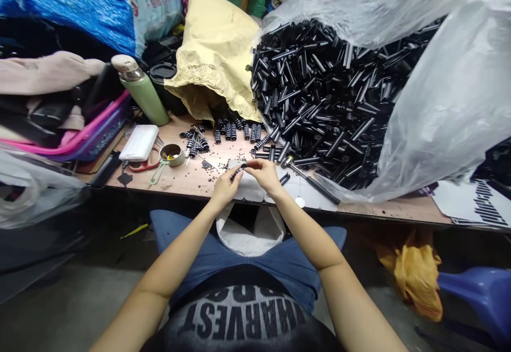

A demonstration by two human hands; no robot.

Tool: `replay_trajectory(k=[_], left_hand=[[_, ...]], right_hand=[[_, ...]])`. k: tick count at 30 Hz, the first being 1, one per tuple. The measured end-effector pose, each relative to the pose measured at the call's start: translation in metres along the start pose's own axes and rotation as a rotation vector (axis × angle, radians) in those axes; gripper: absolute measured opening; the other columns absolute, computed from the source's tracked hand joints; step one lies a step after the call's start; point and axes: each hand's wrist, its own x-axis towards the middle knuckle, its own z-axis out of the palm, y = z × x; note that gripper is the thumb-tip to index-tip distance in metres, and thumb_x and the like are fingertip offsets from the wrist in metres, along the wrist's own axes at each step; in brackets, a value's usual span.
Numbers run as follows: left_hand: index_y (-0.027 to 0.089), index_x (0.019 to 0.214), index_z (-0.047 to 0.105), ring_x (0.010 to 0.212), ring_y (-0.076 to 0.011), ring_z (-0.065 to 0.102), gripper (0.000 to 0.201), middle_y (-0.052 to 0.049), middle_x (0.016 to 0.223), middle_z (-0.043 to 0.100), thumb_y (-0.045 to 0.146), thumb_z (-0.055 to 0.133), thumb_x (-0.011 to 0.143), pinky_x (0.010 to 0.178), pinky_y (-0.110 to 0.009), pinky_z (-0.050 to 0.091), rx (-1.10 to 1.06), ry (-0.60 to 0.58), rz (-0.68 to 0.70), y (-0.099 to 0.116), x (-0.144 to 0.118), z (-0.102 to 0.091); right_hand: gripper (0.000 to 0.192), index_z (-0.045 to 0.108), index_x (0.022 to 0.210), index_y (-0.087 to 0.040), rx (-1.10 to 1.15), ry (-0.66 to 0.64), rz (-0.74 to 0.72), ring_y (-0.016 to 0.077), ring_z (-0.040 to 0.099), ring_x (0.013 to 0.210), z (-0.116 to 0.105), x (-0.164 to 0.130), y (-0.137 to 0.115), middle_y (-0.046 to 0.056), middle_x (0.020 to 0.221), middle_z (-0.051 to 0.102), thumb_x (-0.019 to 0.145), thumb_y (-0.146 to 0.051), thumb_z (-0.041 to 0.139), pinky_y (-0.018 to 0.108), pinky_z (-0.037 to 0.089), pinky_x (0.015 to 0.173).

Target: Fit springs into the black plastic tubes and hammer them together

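Cluttered wooden bench (187,181), left hand (224,188) and right hand (265,175) pinching ribbed black part (238,171), black tube heap (327,96) just beyond, green flask (141,90) left

— What carries everything here?

— A brown wooden surface (187,179), its near edge running left to right.

— And on it?

— A heap of black tubes (319,91) spilling from a clear plastic bag (447,101), and ribbed black springs (231,130) at the mouth of a yellow sack (215,54). Farther left stand a green flask (141,90), a white power bank (139,142), a small tin (172,154) and red-handled scissors (141,166). Tiny black bits (235,157) dot the wood.
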Motion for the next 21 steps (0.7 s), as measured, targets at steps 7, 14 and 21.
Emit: replay_trajectory(k=[7,14,21], left_hand=[[0.020,0.122,0.063,0.115,-0.0231,0.059,0.037,-0.008,0.121,0.065,0.036,0.051,0.091,0.103,-0.039,0.043,-0.034,-0.045,0.054,0.005,-0.004,0.015],[0.018,0.117,0.065,0.115,-0.0232,0.059,0.036,-0.010,0.121,0.065,0.037,0.052,0.090,0.103,-0.037,0.043,-0.059,-0.059,0.052,0.009,-0.008,0.024],[0.018,0.130,0.052,0.104,-0.0210,0.062,0.044,-0.011,0.117,0.064,0.037,0.051,0.090,0.095,-0.035,0.046,-0.115,-0.034,0.112,0.007,-0.008,0.039]], right_hand=[[0.013,0.070,0.082,-0.018,-0.147,0.097,-0.087,0.0159,0.067,0.076,-0.010,-0.024,-0.015,0.003,0.083,0.073,0.071,-0.018,0.064,0.031,0.055,0.078],[0.014,0.070,0.085,-0.017,-0.234,0.127,-0.138,0.0159,0.067,0.074,-0.018,-0.034,-0.007,0.004,0.084,0.072,0.074,-0.015,0.061,0.029,0.055,0.075],[0.022,0.068,0.098,-0.020,-0.477,0.061,-0.444,0.0201,0.062,0.101,-0.026,-0.046,-0.003,0.007,0.103,0.069,0.084,-0.013,0.052,0.036,0.049,0.094]])
